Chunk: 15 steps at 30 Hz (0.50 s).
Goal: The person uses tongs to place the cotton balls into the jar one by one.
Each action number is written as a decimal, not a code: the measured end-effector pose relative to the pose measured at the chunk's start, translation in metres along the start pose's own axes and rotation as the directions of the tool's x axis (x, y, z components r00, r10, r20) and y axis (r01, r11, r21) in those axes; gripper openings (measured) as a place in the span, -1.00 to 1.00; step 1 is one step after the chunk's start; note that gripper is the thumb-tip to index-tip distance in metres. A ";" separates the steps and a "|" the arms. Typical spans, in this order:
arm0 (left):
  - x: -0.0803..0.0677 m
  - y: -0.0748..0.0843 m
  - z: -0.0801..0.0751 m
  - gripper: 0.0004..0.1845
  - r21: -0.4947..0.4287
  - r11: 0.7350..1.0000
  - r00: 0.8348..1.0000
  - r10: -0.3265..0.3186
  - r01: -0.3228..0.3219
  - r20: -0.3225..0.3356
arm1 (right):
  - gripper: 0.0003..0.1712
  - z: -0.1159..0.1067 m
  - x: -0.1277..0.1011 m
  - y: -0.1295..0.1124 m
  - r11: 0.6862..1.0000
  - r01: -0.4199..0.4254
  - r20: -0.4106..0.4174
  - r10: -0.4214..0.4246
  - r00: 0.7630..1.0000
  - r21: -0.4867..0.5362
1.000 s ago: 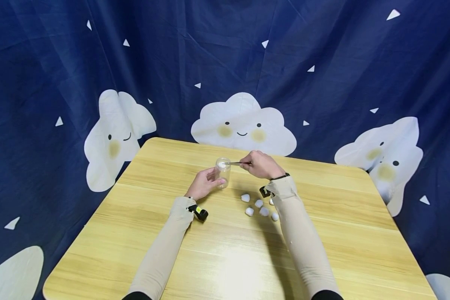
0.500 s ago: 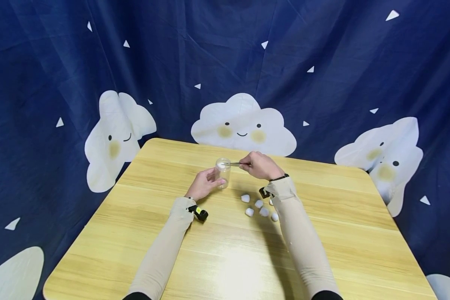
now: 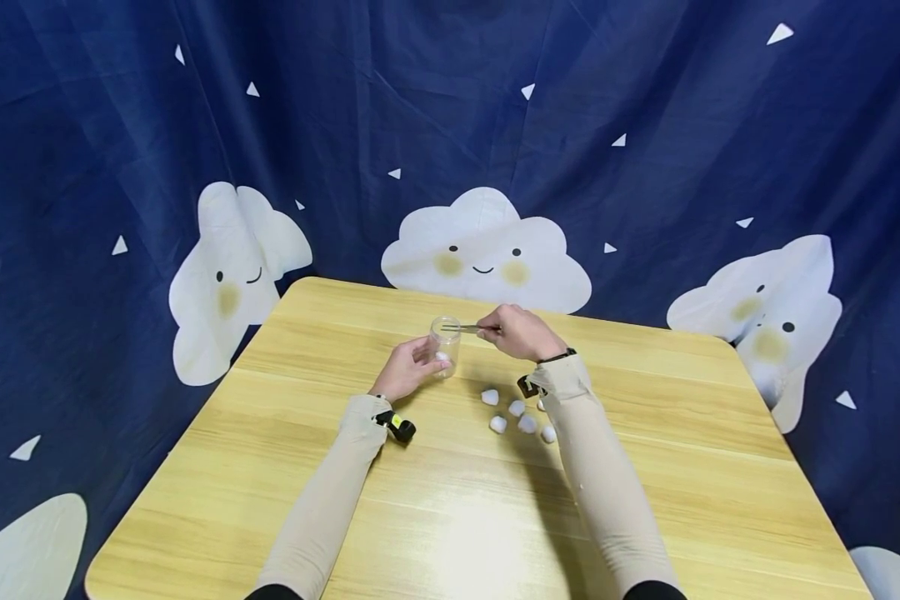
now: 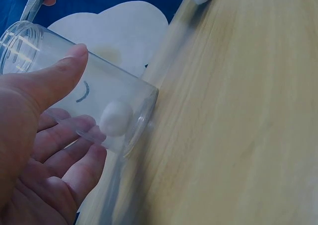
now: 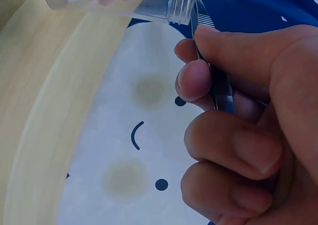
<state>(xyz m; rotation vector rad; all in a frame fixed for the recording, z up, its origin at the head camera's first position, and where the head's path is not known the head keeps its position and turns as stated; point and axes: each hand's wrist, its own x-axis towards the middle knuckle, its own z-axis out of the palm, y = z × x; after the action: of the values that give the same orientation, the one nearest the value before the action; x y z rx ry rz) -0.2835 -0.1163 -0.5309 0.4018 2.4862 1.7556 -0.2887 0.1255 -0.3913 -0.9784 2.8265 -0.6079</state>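
In the head view my left hand [image 3: 407, 368] holds a clear, open-topped jar [image 3: 447, 343], its thumb on one side and its fingers round the other. One white cotton ball [image 4: 117, 118] lies low inside the jar, seen through the wall in the left wrist view. My right hand [image 3: 523, 332] pinches metal tweezers [image 3: 468, 328] between thumb and fingers. The tweezer tips are over the jar's mouth, slightly apart, with nothing visible between them. Several loose cotton balls [image 3: 498, 424] lie on the table below the right hand; the right forearm partly covers one.
The wooden table [image 3: 270, 483] has rounded corners. Behind it hangs a dark blue curtain [image 3: 450, 100] printed with white clouds. A black camera [image 3: 401, 427] is strapped to the left wrist, and another [image 3: 528, 386] to the right wrist.
The cotton ball that was at the tweezer tips in the jar's mouth has dropped to the lower part of the jar. The tips have parted; both hands stay nearly still.
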 end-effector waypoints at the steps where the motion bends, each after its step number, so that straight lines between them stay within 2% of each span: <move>1: 0.000 0.000 0.000 -0.31 0.002 1.000 1.000 -0.001 0.001 -0.001 | -0.77 0.000 0.000 0.000 1.000 -0.002 0.000 0.002 1.000 0.001; 8: 0.002 -0.003 0.000 -0.30 0.002 1.000 1.000 -0.009 0.009 0.001 | -0.77 -0.006 -0.006 -0.003 0.999 -0.012 -0.017 0.012 1.000 0.036; 15: 0.001 -0.002 0.000 -0.30 0.007 1.000 1.000 -0.010 0.010 -0.001 | -0.79 -0.014 -0.014 -0.003 1.000 -0.010 -0.059 0.011 0.998 0.022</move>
<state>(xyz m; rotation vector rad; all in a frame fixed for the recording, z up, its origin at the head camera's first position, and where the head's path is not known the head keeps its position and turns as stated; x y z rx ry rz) -0.2844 -0.1164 -0.5330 0.3882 2.4906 1.7443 -0.2790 0.1367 -0.3779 -0.9572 2.8676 -0.6755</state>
